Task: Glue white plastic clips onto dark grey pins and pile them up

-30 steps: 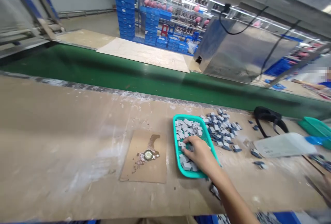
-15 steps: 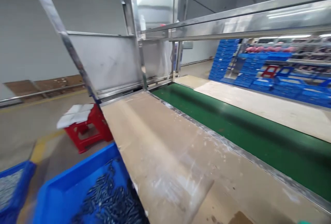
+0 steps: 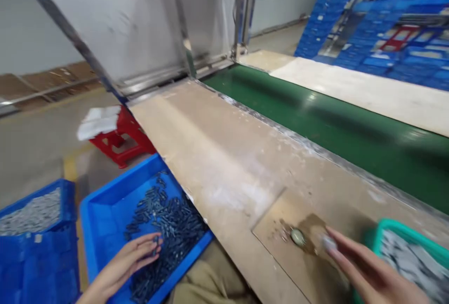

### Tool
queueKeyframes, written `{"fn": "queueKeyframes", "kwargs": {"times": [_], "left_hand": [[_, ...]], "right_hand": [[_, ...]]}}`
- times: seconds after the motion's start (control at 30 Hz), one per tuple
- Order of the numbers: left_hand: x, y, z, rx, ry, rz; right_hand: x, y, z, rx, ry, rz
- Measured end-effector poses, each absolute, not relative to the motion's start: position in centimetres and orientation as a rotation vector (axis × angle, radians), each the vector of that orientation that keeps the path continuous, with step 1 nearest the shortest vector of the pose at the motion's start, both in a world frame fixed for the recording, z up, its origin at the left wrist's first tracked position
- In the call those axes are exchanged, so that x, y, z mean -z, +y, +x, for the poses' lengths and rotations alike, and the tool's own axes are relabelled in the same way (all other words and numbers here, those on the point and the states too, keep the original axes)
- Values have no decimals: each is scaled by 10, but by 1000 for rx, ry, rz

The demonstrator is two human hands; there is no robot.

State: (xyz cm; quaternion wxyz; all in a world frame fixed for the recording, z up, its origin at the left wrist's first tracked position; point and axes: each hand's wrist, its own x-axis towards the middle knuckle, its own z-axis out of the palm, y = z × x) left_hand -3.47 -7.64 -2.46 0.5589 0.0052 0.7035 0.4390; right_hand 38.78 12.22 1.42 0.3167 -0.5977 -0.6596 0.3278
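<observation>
Left grip (image 3: 132, 258) and right grip (image 3: 377, 269) bare; khaki-brown trousers (image 3: 210, 278), plain cloth, soft creases.

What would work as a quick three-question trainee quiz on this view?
1. Multiple choice: what does the right grip hold?
A) a red stool
B) a small pale piece
C) a metal post
2. True or false: the left grip is over the green belt.
3. Fill in: the basket nearest the right grip is ____ in colour.

Key: 1 B; 2 False, it is over the blue tray of dark parts; 3 green.
</observation>
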Motion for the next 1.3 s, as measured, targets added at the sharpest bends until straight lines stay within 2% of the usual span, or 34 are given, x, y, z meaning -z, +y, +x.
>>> {"fn": "queueKeyframes", "kwargs": {"times": [0.1,0.27,0.57,0.63,0.73,0.87,0.97,1.13,1.3], "left_hand": [[16,-52,-20,-1134,1557,-116],[-3,-20,31,-1220,1417,-193],[-27,20,102,-1166,1081,26],[-28,25,115,-1150,1060,105],[-24,31,133,-1268,1144,356],[-17,39,144,-1665,1255,1373],[-20,46,141,-1749,1101,2007],[-37,53,135,-1546,1033,2246],[-37,56,135,-1527,920,2370]], "right_hand": [[-32,115,370,-675,-1804,-1670],[-38,116,348,-430,-2047,-1542],[-29,115,353,-543,-2126,-1514],[-32,115,355,-616,-2017,-1567],[-43,110,355,-897,-1682,-1611],[-65,96,348,-1339,-1219,-1564],[-78,83,339,-1573,-979,-1493],[-87,71,331,-1710,-855,-1409],[-90,69,330,-1773,-797,-1407]]}}
